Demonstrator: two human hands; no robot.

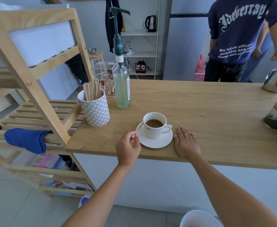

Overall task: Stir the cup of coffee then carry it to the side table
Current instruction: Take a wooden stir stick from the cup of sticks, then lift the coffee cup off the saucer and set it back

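Coffee fills the white cup (155,125) about halfway, and the cup stands on a white saucer (154,143) near the front edge of the wooden worktop (200,115), its handle turned to the right. The left hand (128,149) hovers just left of the saucer, apart from it, with the fingers curled in loosely and the thumb and forefinger pinched on the end of a thin wooden stir stick (134,135); only a short pale tip of the stick shows past the fingertips, so how much of it lies inside the hand cannot be told. The right hand (186,141) lies flat and open on the worktop just right of the saucer, palm down, fingers straight and close together, pointing away from the person; its thumb side comes very near the saucer rim, and whether they touch cannot be told. It holds nothing. Behind and to the left of the cup stands a patterned holder (96,110) full of wooden stir sticks, and straight behind the cup a glass bottle (122,89) with a green pump top. Far right of the cup, a steel pitcher (276,81) sits at the back of the worktop.
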